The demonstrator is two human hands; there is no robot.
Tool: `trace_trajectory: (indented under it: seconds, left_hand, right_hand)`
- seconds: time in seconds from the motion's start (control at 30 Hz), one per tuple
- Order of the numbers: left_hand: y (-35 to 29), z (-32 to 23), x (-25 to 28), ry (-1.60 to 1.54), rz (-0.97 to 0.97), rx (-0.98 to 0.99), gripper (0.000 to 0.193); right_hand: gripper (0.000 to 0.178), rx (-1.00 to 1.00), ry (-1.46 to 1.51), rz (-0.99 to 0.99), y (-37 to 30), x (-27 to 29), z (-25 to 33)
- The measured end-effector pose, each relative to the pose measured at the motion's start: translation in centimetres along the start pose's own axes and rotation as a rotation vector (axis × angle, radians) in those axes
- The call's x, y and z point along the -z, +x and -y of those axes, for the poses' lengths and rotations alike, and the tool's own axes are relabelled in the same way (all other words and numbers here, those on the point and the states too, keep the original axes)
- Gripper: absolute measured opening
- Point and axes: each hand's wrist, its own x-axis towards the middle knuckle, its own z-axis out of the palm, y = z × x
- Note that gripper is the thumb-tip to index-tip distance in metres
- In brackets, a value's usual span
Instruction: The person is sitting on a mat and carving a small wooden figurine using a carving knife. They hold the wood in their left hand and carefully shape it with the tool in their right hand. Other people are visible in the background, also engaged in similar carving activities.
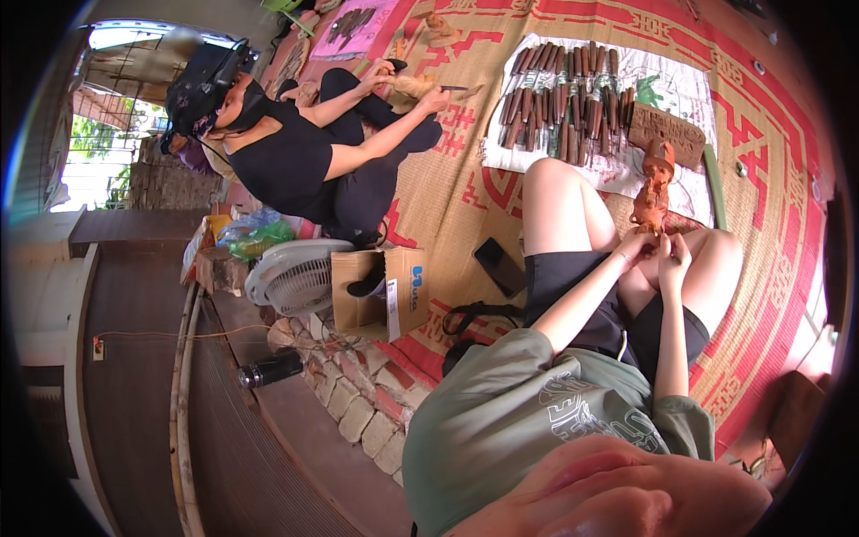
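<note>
A reddish-brown carved wooden figure (654, 190) lies lengthwise between my knees, its far end against a brown wooden block (667, 134). At the figure's near end, my left hand (636, 245) is closed on it. Close beside it, my right hand (676, 254) has its fingers pinched together; what they hold is too small to make out. Beyond my knees, several carving chisels (564, 103) with dark wooden handles lie in rows on a white cloth (501, 150).
On the left a co-worker (295, 161) sits holding a pale carved piece (413, 87) and a tool. Nearer stand a fan (300, 276) and an open cardboard box (407, 291). A black phone (499, 266) lies on the patterned mat (443, 197) by my left thigh.
</note>
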Motion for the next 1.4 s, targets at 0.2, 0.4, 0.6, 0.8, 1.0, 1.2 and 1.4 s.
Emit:
trace_trajectory:
  seconds: [0.2, 0.4, 0.6, 0.8, 1.0, 1.2, 1.4]
  left_hand:
    - [-0.1, -0.4, -0.1, 0.011, 0.019, -0.014, 0.007]
    - [0.4, -0.4, 0.3, 0.009, 0.032, 0.025, 0.008]
    - [0.5, -0.2, 0.6, -0.021, 0.058, -0.005, 0.015]
    - [0.2, -0.9, -0.1, 0.005, 0.046, 0.04, 0.009]
    - [0.1, -0.3, 0.2, -0.026, 0.022, 0.003, 0.012]
    - [0.6, 0.4, 0.4, 0.016, 0.027, -0.002, 0.014]
    - [0.3, -0.3, 0.8, 0.062, 0.121, 0.027, 0.014]
  right_hand:
    - [0.016, -0.121, 0.004, -0.001, 0.2, -0.3, 1.7]
    - [0.015, -0.211, 0.06, -0.026, 0.6, -0.6, 2.8]
    - [0.016, 0.066, -0.17, 0.016, 0.7, -0.2, 4.7]
    - [0.016, -0.002, -0.103, -0.034, 1.0, 0.0, 3.9]
    - [0.02, -0.003, -0.133, 0.0, 0.1, -0.1, 4.7]
    - [0.015, 0.065, -0.135, -0.042, -0.1, -0.4, 3.9]
    - [0.013, -0.235, 0.02, -0.061, 0.8, 0.1, 4.9]
